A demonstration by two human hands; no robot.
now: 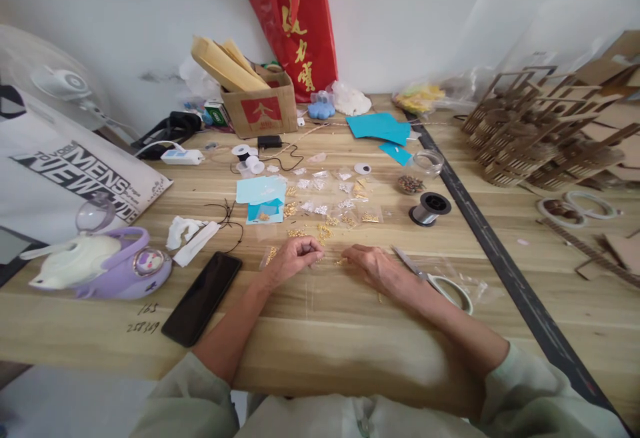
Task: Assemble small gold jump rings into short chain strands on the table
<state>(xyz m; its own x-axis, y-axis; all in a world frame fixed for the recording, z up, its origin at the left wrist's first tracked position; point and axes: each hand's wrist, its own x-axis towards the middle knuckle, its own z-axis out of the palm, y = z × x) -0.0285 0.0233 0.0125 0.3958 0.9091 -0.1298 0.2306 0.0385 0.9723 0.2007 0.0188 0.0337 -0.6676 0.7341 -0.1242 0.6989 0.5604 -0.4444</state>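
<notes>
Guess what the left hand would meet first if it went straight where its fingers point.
Probably the right hand, across a gap from the left hand; gold pieces between might come first, height is unclear.

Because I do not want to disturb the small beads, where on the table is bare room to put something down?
The widest bare part of the table is between the forearms, toward the near edge. Another lies at near right, between the black strip and the brown cord. Beyond the hands it is crowded with small bags and light blue paper.
</notes>
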